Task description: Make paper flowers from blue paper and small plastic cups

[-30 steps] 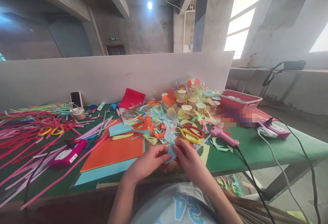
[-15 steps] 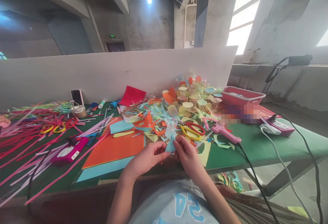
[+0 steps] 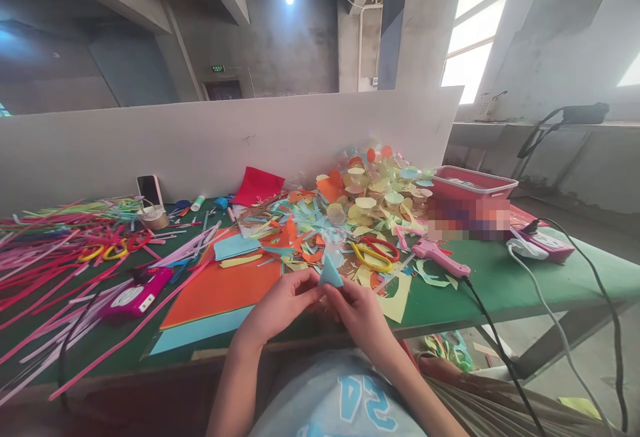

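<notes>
A small piece of light blue paper (image 3: 330,273), folded to a triangle with its tip up, is pinched between both hands above the table's front edge. My left hand (image 3: 293,300) grips its left side with thumb and forefinger. On the lower right, the fingers of my right hand (image 3: 357,307) are closed on the same paper. Just behind it lie scissors with a yellow and a red handle (image 3: 373,255) among paper scraps (image 3: 300,233). Left of my hands, orange paper sheets (image 3: 225,293) rest on a light blue sheet (image 3: 200,330).
A pink glue gun (image 3: 440,259) with a black cord lies to the right. Paper-topped clear cups (image 3: 370,187) are heaped at the back, beside a pink basket (image 3: 475,183). Pipe cleaners (image 3: 45,270) and a magenta power strip (image 3: 136,295) cover the left.
The blue paper has turned so its point now stands upward. My right hand has shifted slightly down and left, and its fingers have closed in under the paper.
</notes>
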Available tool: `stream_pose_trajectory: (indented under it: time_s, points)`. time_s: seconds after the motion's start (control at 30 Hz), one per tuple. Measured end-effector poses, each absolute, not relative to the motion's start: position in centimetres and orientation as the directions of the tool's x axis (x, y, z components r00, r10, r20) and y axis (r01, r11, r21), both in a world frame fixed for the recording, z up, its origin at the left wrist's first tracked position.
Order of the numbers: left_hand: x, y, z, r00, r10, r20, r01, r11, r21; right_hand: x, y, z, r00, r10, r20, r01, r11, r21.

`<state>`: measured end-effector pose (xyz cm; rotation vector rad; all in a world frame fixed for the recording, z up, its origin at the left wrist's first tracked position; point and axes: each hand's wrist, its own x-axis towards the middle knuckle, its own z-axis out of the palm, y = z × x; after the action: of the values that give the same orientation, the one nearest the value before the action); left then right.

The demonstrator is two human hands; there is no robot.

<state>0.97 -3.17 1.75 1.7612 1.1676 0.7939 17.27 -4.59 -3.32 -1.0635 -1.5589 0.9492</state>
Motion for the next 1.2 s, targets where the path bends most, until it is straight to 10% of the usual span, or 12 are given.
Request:
stream_pose_trajectory:
  time_s: [0.7, 1.2]
  points:
    - [0.7, -3.1, 2.1, 0.421, 0.907, -0.011, 0.428, -0.188, 0.884, 17.0, -4.9, -3.7, -0.065, 0.913, 0.403, 0.249, 0.406, -0.879]
    - [1.2, -2.1, 0.4, 0.419, 0.904, 0.086, 0.134, -0.155, 0.979, 17.1, -4.8, -3.9, -0.201, 0.791, 0.578, 0.365, 0.608, -0.705]
